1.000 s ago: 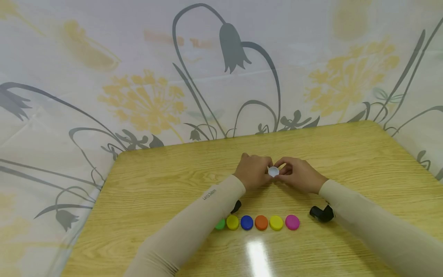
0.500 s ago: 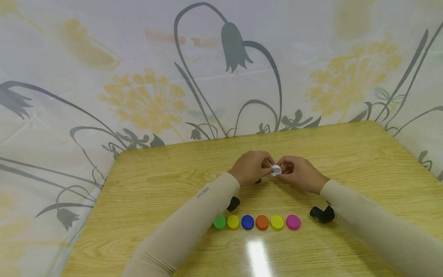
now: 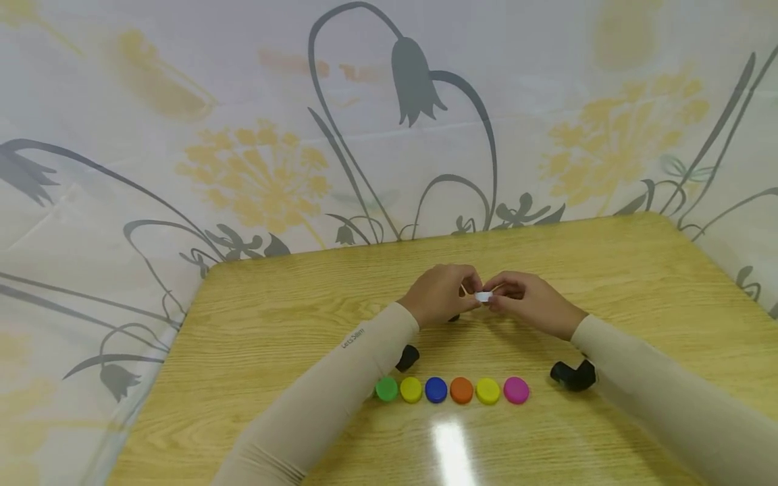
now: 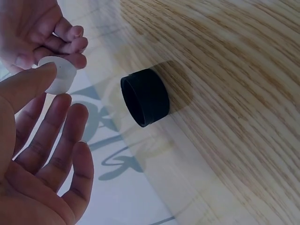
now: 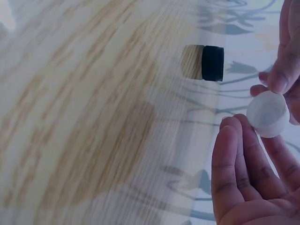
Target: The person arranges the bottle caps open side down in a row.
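Note:
Both hands meet over the far part of the table, a small white bottle cap (image 3: 483,297) between them. My left hand (image 3: 437,293) pinches one side of it, thumb laid across the cap in the left wrist view. From the other side my right hand (image 3: 537,304) pinches it between thumb and fingers. The head view shows the cap edge-on; its round face (image 5: 268,114) shows in the right wrist view. Close by on the table stands a black cap (image 4: 145,97), its hollow side visible in the left wrist view and mostly hidden behind my left hand in the head view.
Nearer me lies a row of coloured caps: green (image 3: 386,389), yellow (image 3: 410,390), blue (image 3: 435,390), orange (image 3: 461,390), another yellow (image 3: 488,391) and pink (image 3: 516,390). Black wrist cameras (image 3: 573,375) show by the sleeves. A flowered cloth (image 3: 365,135) hangs behind the table.
The white cap has turned from its hollow side facing me to edge-on. My left hand has shifted slightly, uncovering part of the black cap and the green cap.

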The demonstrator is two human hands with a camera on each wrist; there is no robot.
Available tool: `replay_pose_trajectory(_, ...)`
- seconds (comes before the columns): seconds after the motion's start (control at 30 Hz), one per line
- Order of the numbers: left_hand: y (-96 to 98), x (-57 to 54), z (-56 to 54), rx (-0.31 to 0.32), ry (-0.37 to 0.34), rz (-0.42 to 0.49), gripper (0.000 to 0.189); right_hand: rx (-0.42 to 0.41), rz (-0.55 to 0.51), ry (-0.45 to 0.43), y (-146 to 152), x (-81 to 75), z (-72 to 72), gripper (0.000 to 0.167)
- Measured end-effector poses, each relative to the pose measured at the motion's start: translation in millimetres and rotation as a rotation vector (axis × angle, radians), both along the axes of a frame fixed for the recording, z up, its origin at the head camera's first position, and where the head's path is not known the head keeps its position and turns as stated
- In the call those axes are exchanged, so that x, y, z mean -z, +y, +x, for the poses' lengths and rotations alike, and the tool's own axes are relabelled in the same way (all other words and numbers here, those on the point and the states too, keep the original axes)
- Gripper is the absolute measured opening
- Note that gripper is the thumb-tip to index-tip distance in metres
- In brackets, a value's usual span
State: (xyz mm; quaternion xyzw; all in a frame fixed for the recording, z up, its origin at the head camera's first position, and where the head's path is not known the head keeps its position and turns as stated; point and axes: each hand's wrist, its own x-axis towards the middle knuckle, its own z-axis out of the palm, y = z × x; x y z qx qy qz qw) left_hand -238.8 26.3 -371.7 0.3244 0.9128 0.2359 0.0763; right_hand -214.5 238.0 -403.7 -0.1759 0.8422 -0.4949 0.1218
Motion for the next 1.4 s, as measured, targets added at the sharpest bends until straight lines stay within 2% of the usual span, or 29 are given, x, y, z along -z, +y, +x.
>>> replay_pose_trajectory(0.1, -0.2, 1.0, -0.8, 0.013, -0.005, 0.022, 0.012, 0.01, 0.013, 0.017, -0.3, 0.2, 0.9, 0.029)
replay_pose_trajectory(0.2, -0.8, 2.4, -2.0, 0.022, -0.043, 0.059, 0.01, 0.029, 0.045, 0.045, -0.9, 1.5, 2.0, 0.029)
replay_pose_trajectory(0.37, -3.6, 0.8, -2.5, 0.009, -0.087, 0.116, 0.014, 0.054, 0.081, 0.116, -0.1, 2.3, 4.0, 0.027)
replay_pose_trajectory(0.57, -0.2, -0.3, 2.6, 0.025, -0.068, 0.061, 0.028, 0.055, 0.121, 0.231, 4.7, -2.4, 14.1, 0.023)
replay_pose_trajectory(0.7, 5.5, -0.9, 12.8, 0.043, -0.056, 0.032, 0.028, 0.048, 0.155, 0.296, 10.2, -5.7, 27.7, 0.024)
replay_pose_trajectory(0.83, 14.8, -2.0, 26.5, 0.078, -0.008, -0.003, 0.027, 0.044, 0.174, 0.356, 19.9, -8.8, 45.9, 0.026)
replay_pose_trajectory(1.0, 26.6, -2.5, 46.1, 0.131, 0.062, -0.052, 0.027, 0.044, 0.189, 0.386, 31.8, -9.1, 69.3, 0.025)
replay_pose_trajectory(1.17, 35.1, -1.5, 61.2, 0.164, 0.091, -0.104, 0.026, 0.036, 0.197, 0.38, 38.2, -6.6, 87.8, 0.024)
replay_pose_trajectory(1.4, 46.5, 5.2, 74.5, 0.211, 0.127, -0.191, 0.023, 0.004, 0.182, 0.32, 46.6, 1.4, 106.4, 0.023)
